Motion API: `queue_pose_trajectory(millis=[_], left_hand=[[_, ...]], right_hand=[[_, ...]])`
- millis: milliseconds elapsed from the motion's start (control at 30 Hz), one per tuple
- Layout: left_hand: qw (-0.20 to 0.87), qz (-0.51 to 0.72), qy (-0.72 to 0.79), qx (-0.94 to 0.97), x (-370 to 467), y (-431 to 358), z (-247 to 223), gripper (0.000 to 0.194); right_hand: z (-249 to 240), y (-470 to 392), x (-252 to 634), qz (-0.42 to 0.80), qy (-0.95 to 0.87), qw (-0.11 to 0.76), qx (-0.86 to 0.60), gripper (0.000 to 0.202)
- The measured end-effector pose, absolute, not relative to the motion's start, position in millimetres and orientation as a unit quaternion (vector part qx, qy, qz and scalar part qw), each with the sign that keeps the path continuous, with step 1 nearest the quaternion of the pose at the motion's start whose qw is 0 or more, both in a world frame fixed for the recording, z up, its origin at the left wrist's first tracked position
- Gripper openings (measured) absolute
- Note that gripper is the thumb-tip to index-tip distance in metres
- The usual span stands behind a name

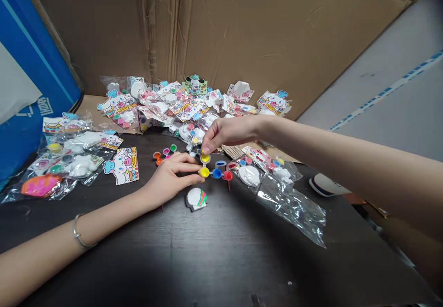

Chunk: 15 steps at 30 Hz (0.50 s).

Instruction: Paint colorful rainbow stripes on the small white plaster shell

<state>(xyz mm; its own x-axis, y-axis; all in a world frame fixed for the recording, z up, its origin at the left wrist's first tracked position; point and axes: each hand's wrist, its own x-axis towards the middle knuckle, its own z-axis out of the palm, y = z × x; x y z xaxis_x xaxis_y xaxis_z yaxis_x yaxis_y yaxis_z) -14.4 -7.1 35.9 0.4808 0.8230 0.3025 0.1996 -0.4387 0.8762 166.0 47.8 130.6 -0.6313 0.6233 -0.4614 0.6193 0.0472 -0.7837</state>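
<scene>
My left hand point(175, 173) reaches in from the left, its fingertips steadying a small yellow paint pot point(204, 173). With thumb and finger my right hand point(221, 134) pinches the pot's lid point(205, 158), which is flipped up and yellow inside. Joined to this pot in a strip are a blue paint pot point(217, 173) and a red paint pot point(227, 175). Just below the hands lies a white shell-shaped plaster piece point(196, 199), painted with green, pink and red stripes on its right. More open pots, orange paint point(157, 156) among them, are partly hidden behind my left hand.
Bagged craft kits point(187, 109) are heaped along the cardboard wall point(249, 35). More bags point(65, 159) lie at left beside a printed card point(122, 166). To the right are a clear plastic bag point(290, 205) and a white plaster piece point(249, 175). A white object point(327, 185) sits at the table's right edge.
</scene>
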Motion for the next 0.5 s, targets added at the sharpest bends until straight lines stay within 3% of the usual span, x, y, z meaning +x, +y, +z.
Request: queue_pose_trajectory(millis=[200, 500], left_hand=[[0.353, 0.332, 0.415, 0.770, -18, 5, 25, 0.008], [0.289, 0.267, 0.485, 0.781, -19, 6, 22, 0.030]], right_hand=[[113, 63, 161, 0.492, -0.753, -0.011, -0.436, 0.008], [82, 66, 154, 0.438, -0.771, -0.038, -0.460, 0.006]])
